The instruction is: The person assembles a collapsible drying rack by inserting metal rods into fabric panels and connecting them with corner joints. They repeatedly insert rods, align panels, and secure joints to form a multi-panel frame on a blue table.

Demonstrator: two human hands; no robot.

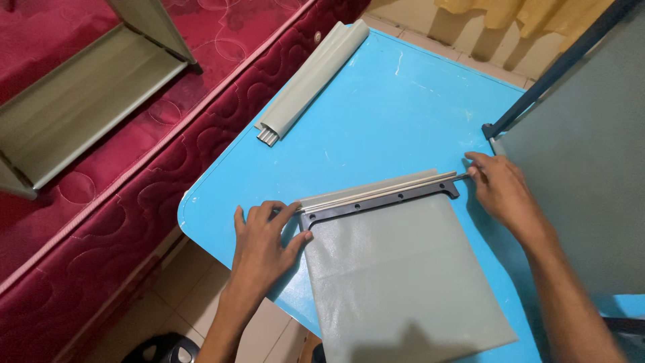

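A grey-green fabric panel lies on the blue table, hanging over its near edge. Along the panel's top runs a dark plastic bar with holes and thin pale rods beside it. My left hand presses flat on the left end of the bar and rods, fingers spread. My right hand pinches the right tip of a rod at the bar's other end.
A rolled grey fabric sleeve with metal rods inside lies at the table's far left edge. A red quilted mattress with a grey fabric shelf piece is to the left. A large grey panel on a dark frame stands right.
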